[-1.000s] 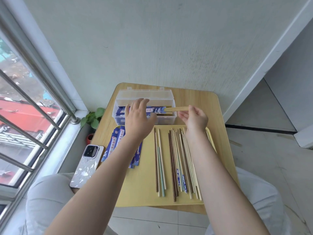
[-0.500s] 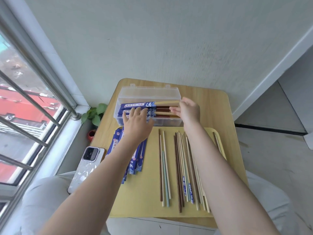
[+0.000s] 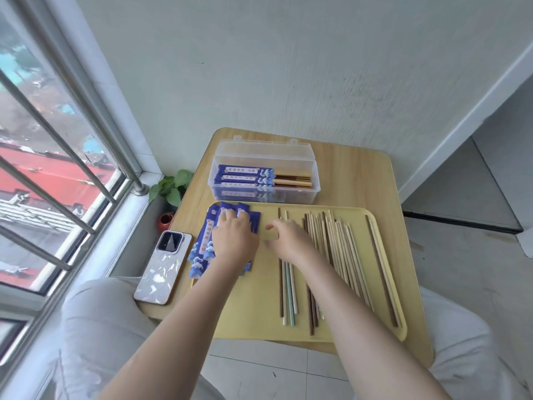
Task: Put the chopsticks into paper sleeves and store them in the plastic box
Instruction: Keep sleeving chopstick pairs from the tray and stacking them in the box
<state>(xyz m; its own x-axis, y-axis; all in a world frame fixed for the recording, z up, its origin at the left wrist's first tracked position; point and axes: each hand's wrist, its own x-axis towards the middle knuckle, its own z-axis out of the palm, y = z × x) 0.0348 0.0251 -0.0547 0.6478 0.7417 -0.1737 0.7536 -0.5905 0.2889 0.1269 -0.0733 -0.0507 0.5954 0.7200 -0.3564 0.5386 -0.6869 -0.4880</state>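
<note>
Directly before me, on a small wooden table [image 3: 354,166] with rounded corners, lies a pale yellow tray [image 3: 259,310] with a raised rim. Loose chopsticks [image 3: 340,249] rest on it lengthwise — slim, straight sticks, mostly light bamboo colour, some dark brown, one pale green. They form three groups: four sticks left of centre, a crowded bundle in the middle too dense for me to count, and a pair near the right rim, one dark and one light.

My left hand [image 3: 235,239] lies palm down, fingers spread flat on a fanned pile of paper sleeves [image 3: 206,243] at the tray's left end; it presses them and grips nothing. The sleeves are long, flat and deep blue, printed with white waves and a pale label strip; their number is unclear under my hand.

My right hand [image 3: 291,243] sits just beside it over the left group of sticks, fingers loosely curled and partly open. I cannot tell whether it has hold of anything.

Behind the tray stands a clear, rectangular plastic box [image 3: 264,180], lid tipped back. Inside lie sleeved chopsticks [image 3: 259,177] — at least three blue sleeves stacked, wooden ends jutting right.

One phone [image 3: 163,268] in a glossy white case lies at the table's left edge.
</note>
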